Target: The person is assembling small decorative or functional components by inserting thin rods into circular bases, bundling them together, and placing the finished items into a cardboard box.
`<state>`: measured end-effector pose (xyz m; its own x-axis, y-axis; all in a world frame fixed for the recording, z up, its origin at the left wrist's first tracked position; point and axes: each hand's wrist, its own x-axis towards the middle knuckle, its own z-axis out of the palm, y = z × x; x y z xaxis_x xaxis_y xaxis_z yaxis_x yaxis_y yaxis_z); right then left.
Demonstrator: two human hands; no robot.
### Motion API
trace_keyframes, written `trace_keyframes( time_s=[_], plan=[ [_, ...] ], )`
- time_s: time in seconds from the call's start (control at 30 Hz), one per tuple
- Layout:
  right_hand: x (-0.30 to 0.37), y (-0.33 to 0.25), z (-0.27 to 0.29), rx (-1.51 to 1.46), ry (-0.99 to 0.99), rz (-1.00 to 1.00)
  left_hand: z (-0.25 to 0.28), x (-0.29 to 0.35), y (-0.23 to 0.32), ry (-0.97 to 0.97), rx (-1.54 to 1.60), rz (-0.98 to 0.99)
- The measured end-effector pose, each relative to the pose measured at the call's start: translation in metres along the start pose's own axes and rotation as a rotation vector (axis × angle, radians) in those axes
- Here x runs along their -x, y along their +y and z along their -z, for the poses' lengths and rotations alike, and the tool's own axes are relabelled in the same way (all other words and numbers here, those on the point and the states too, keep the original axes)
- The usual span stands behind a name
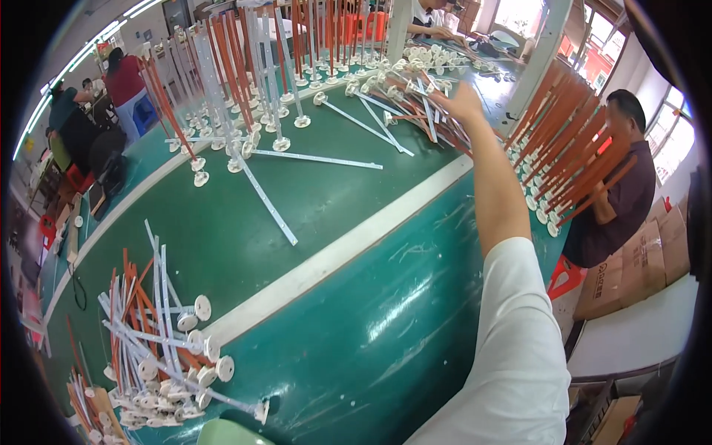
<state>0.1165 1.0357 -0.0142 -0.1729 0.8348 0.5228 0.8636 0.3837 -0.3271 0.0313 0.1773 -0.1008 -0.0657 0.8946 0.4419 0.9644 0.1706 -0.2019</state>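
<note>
Head view | pile of orange and silver strips (pixel 428 111) lies far off on the green table (pixel 348 196), just left of the right hand (pixel 465 104) | long axes crossed, mostly slanting near-right | right hand nearer, its finger closure unclear | left hand out of view

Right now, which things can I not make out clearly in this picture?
Left hand: outside the head view.
Right hand: fingers blurred in the head view, so unclear whether it holds anything.
Green object: cut off by the head view's lower edge.
Near-left pile of strips: in the head view, upper pieces hide lower ones.
</note>
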Motion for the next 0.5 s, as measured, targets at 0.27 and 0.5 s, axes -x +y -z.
trace_keyframes(
  time_s=[0.27,0.5],
  plan=[
    [-0.015,-0.006,-0.030,-0.205,-0.592,-0.168,-0.012,0.005,0.009,-0.139,0.014,0.167],
    [0.013,-0.084,-0.030,-0.221,-1.015,-0.330,-0.004,0.022,0.018,-0.187,-0.031,0.197]
  ],
)
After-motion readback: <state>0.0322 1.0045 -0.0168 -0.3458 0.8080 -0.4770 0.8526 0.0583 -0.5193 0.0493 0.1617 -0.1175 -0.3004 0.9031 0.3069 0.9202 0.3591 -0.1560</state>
